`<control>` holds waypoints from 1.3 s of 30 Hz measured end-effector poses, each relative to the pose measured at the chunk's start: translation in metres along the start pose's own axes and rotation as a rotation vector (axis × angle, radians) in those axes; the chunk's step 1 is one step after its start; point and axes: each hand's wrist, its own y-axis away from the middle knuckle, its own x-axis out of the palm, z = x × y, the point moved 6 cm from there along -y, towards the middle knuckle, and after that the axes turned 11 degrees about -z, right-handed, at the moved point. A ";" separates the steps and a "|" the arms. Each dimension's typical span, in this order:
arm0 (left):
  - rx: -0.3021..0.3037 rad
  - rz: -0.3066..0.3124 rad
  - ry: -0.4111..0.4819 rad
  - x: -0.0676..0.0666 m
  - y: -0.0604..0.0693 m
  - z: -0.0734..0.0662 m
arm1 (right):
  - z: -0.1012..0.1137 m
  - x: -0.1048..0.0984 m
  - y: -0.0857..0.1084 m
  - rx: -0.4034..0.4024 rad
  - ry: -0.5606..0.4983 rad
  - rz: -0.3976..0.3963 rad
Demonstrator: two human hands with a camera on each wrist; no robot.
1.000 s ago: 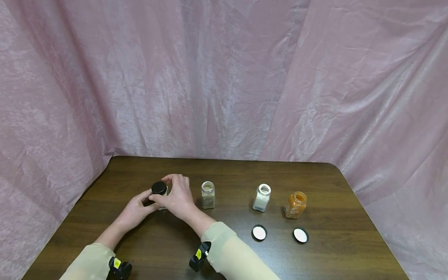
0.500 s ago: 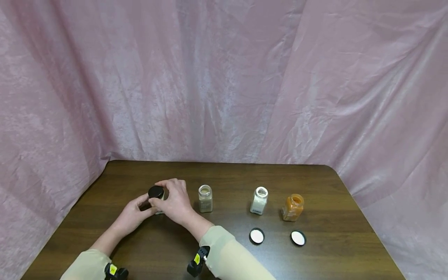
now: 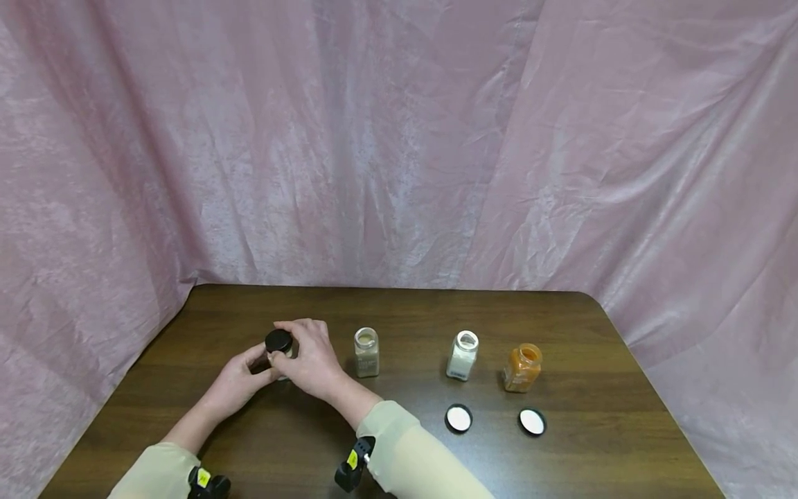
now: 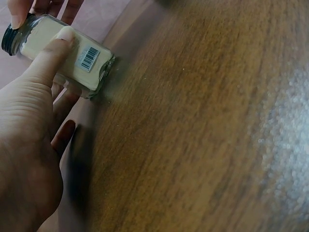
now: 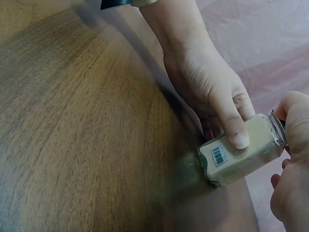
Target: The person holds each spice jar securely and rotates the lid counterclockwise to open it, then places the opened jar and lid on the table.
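Note:
A small glass jar of pale powder, with a barcode sticker on its side, stands at the left of the table. My left hand holds its body between thumb and fingers. On top of it is a black lid, which my right hand pinches at the rim with thumb and fingers. In the head view the hands hide most of the jar. Just right of my right hand stands an uncapped glass jar of greyish-beige contents.
Farther right stand an uncapped jar of white powder and an uncapped jar of orange powder. Before them lie two black lids, the left lid and the right lid, white insides up. A pink curtain hangs behind the table.
The head view has shifted slightly. My right thumb and fingers have moved a little around the lid, while my left hand keeps its hold on the jar.

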 end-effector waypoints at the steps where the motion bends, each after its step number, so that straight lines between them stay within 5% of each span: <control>1: 0.004 -0.001 0.000 0.000 0.000 -0.001 | 0.000 0.000 0.000 -0.006 0.006 -0.001; 14: 0.031 0.000 0.005 -0.001 0.000 -0.002 | 0.001 0.001 0.001 -0.034 0.019 -0.002; 26: 0.024 -0.009 0.009 -0.002 0.002 -0.005 | -0.003 -0.001 0.000 0.019 -0.009 0.007; 39: 0.050 -0.025 -0.001 -0.001 0.001 -0.004 | -0.002 -0.005 -0.004 0.026 0.107 -0.057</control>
